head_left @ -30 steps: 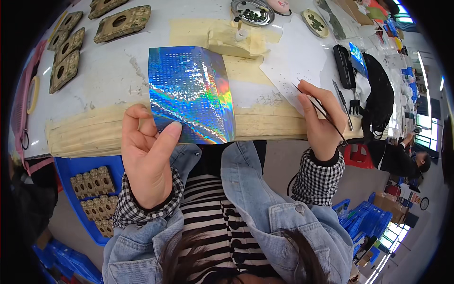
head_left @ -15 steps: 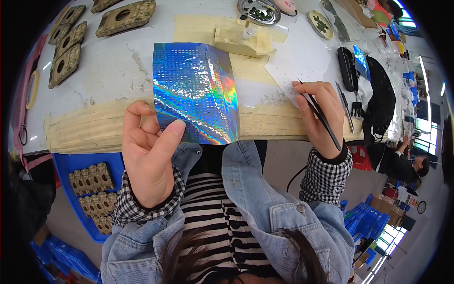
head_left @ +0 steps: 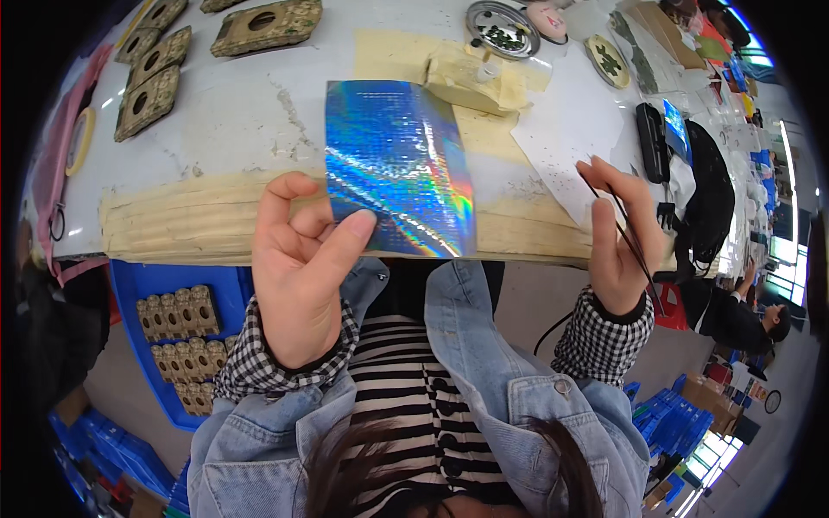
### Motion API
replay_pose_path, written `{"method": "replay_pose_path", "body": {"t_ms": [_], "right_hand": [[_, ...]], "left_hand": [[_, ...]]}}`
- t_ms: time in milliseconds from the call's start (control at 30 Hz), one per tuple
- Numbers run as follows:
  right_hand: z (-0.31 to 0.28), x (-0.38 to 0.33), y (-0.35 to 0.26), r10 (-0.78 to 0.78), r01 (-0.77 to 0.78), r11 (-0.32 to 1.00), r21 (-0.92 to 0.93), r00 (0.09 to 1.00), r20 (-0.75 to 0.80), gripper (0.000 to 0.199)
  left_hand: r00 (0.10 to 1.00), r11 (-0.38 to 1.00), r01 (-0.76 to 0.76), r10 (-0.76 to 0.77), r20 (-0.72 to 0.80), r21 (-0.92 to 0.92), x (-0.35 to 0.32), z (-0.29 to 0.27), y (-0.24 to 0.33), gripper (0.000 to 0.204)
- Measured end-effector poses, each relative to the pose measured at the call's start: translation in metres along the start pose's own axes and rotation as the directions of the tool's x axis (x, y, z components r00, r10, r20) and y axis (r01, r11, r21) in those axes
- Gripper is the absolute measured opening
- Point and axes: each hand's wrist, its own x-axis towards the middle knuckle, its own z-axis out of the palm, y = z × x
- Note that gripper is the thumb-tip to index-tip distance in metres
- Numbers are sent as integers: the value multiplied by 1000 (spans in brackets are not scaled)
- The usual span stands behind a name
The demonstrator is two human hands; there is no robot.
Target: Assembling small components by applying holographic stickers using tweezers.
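Pinched between the thumb and fingers of my left hand is a shiny blue holographic sheet, covered in rows of small marks. It is held up over the table's near edge by its lower left corner. My right hand grips a pair of dark tweezers, whose tips point up and away from me. The tweezers stand apart from the sheet, near a white paper sprinkled with tiny dark bits.
Camouflage-patterned hull-shaped parts lie at the far left. A blue tray below the table edge holds several smaller ones. Behind the sheet stands a tape-wrapped block. Beyond it are a round dish of dark green pieces and a pale dish.
The whole view has shifted, so the table and both hands sit further right. My right hand has turned slightly, and the tweezers' two arms now show apart.
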Motion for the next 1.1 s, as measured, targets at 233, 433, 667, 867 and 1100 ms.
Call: {"method": "replay_pose_path", "body": {"t_ms": [233,433,667,867,1100], "right_hand": [[35,4,-59,-236,201,945,260,965,111,38],[61,11,-68,-396,366,903,224,912,107,36],[66,11,-66,-400,372,902,218,911,103,34],[65,12,-67,-394,364,906,215,911,120,33],[64,14,-68,-383,348,911,223,913,141,34]], "left_hand": [[1000,1000,21,-21,22,7,1,-2,0,47],[998,999,27,-25,51,-32,1,0,3,47],[999,1000,20,-20,33,-7,1,-1,1,44],[999,1000,20,-20,31,4,2,-1,1,44],[999,1000,10,-10,31,11,2,-1,0,44]]}}
